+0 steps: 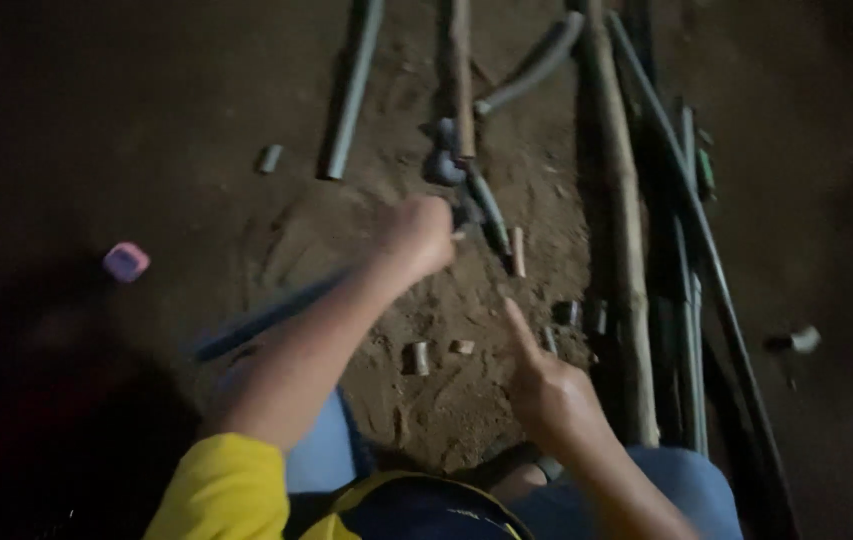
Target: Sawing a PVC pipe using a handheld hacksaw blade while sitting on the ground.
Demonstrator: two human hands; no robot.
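- Sandy ground (446, 400), dim and brown, fills the view, with darkness closing in at both sides.
- Left hand (414, 238) is clenched into a fist around a thin dark object (470, 215) that sticks out past the knuckles; what it is cannot be told in the blur.
- Right hand (546, 385) hovers lower, its grip released, index finger stretched forward and pointing at the sand, holding nothing.
- Just beyond the fist lies a grey elbow fitting (443, 160), touching a brownish pipe (461, 70) that runs up out of view.
- Small short pipe pieces (416, 357) lie scattered on the sand between the two hands, and a tan stub (517, 250) lies to the right of the fist.
- A long grey pipe (351, 90) lies to the upper left, with a short coupling (269, 158) near its lower end.
- A bundle of long pipes and a wooden pole (626, 250) runs along the right side.
- A pink small object (126, 261) sits alone at far left; whether it holds anything cannot be told.
- A blue pipe (266, 320) passes under the left forearm.
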